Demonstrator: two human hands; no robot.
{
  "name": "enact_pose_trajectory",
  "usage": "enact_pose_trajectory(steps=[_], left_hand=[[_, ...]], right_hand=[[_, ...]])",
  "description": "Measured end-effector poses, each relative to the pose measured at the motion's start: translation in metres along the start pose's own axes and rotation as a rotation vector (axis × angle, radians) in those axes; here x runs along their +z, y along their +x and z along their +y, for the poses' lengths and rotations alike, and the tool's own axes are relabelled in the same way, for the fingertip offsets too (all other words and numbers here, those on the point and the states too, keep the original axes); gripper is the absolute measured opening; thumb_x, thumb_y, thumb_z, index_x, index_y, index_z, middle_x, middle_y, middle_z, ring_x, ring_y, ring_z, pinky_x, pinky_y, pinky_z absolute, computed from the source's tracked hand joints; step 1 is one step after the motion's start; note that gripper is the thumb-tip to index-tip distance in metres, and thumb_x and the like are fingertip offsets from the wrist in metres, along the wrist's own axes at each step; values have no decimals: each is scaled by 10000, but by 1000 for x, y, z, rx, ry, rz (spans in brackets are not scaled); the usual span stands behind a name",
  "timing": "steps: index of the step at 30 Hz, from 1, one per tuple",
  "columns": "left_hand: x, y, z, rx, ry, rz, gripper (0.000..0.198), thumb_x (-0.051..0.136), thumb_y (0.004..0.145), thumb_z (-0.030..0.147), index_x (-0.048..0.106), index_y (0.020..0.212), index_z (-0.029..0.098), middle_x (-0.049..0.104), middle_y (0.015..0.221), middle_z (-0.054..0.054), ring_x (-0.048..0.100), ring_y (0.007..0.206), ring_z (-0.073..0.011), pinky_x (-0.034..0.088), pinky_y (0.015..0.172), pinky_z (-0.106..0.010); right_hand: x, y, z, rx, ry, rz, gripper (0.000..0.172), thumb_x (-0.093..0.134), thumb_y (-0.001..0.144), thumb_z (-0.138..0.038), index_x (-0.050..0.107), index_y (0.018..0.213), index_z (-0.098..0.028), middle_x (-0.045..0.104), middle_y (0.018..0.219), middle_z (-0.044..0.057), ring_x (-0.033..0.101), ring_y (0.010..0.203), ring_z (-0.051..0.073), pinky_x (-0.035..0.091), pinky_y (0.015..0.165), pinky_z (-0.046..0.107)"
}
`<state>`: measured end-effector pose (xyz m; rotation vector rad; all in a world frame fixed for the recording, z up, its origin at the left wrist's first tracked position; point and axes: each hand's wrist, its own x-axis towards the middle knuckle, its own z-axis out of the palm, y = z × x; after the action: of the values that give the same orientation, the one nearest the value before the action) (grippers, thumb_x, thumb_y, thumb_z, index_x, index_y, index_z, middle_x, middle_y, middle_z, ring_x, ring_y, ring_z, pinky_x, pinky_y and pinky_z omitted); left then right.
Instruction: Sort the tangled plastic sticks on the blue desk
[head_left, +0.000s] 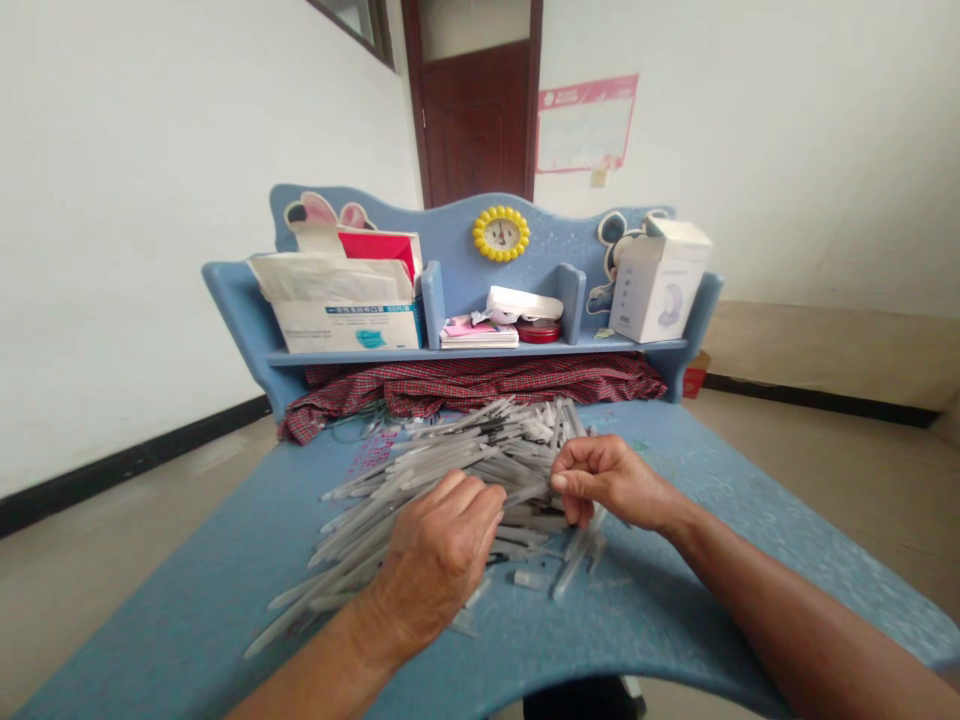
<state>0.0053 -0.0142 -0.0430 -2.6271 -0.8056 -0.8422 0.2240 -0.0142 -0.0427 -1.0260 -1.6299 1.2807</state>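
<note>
A large heap of translucent grey pens or pen barrels (442,460) lies across the middle of the blue table, several of them pointing toward the lower left. Over the front of the heap, my left hand (446,540) is closed, its fingertips mostly hidden behind its back. My right hand (611,485) pinches with thumb and index finger a little to the right. Between the two hands runs a slim translucent pen (529,492), with an end at each hand's fingers. Close below them lie a short clear cap (529,579) and a loose clear barrel (574,568).
A blue shelf (480,354) rises at the table's back. It carries a mask box (345,325), a small stack of papers (478,338), a red round tin (538,331) and a white box (660,285). Red checked cloth (480,385) is bunched beneath it.
</note>
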Motion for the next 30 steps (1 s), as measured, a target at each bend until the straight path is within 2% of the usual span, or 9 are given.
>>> enact_pose_trajectory(steps=[4,8,11,13,15,17,19,22,30], left_hand=[[0,0,2,12,71,3,171,426,831,105,590,832,157,563,678,-40,511,688,-166,434,652,-287],[-1,2,1,-53,1,20,137,442,824,133,577,824,158,578,715,-42,528,722,-169,433,669,-292],[-5,5,0,-231,-152,52,87,485,808,195,565,812,161,584,729,-26,546,718,-160,432,675,-288],[-8,8,0,-417,-319,35,77,519,787,236,554,789,167,576,692,3,550,656,-134,434,635,-260],[-10,10,-1,-582,-511,11,100,543,765,268,541,763,169,566,657,26,550,608,-113,431,593,-232],[-11,12,-3,-677,-681,11,128,560,749,292,536,765,167,571,657,30,562,617,-113,434,582,-224],[-10,12,-6,-726,-808,20,160,573,740,311,536,789,163,590,680,19,571,642,-123,440,580,-228],[-10,12,-9,-771,-922,12,189,582,740,327,534,802,155,616,708,-1,562,625,-123,439,553,-230],[-14,14,-5,-810,-1000,34,162,603,714,282,534,771,146,619,675,1,530,560,-102,430,530,-224]], right_hand=[[2,0,0,11,-8,2,329,628,711,-458,530,723,-144,596,479,-22,512,372,76,423,390,181],[-6,-4,-7,9,-81,-24,330,638,700,-454,540,719,-139,585,499,-18,523,411,79,425,405,180],[-21,-10,-14,40,-215,-121,268,645,706,-388,566,719,-133,552,496,-31,487,413,65,391,397,166],[-29,-13,-16,91,-347,-258,179,625,724,-309,594,740,-133,530,499,-43,460,410,54,360,394,157],[-32,-14,-17,101,-545,-398,89,610,716,-215,625,764,-141,516,509,-51,457,432,52,338,412,152],[-30,-15,-18,47,-769,-477,87,625,677,-154,651,759,-155,520,536,-49,474,483,59,333,455,158],[-24,-16,-19,-4,-940,-490,113,647,646,-144,667,753,-173,547,582,-40,492,539,74,335,499,174],[-16,-17,-21,1,-1098,-475,160,655,638,-167,674,793,-203,605,656,-22,521,600,106,333,531,201],[-15,-21,-22,66,-1279,-472,234,623,606,-180,661,837,-188,645,732,22,551,652,157,315,517,222]])
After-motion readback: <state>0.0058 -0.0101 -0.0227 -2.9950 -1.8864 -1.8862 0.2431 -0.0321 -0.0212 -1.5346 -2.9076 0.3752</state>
